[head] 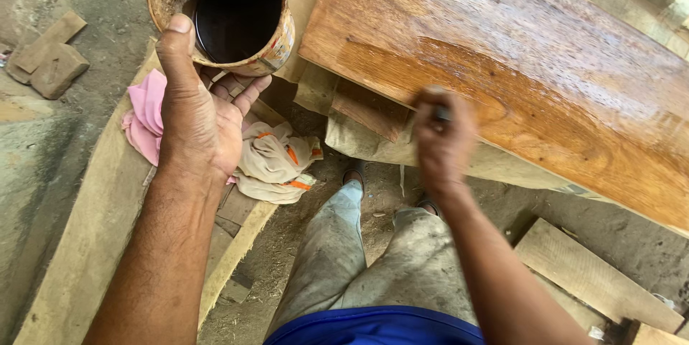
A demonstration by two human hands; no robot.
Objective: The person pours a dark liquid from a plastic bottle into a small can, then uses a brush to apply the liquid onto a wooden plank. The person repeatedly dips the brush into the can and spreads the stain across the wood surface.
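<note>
My left hand (pixel 197 112) grips a rusty round tin (pixel 226 11) from below, thumb on its rim; the tin holds a dark brown liquid. My right hand (pixel 443 137) is blurred and closed around a small dark tool, most likely a brush handle, at the near edge of a large wooden board (pixel 531 65). The board's surface is glossy and wet, amber brown. The tool's tip is hidden behind my fingers.
Pink and cream rags (pixel 276 162) lie on a pale plank (pixel 93 237) under my left hand. Wood blocks (pixel 50 62) sit on the dirt floor at the left. More planks (pixel 596 280) lie at the lower right. My legs (pixel 373 259) stand between them.
</note>
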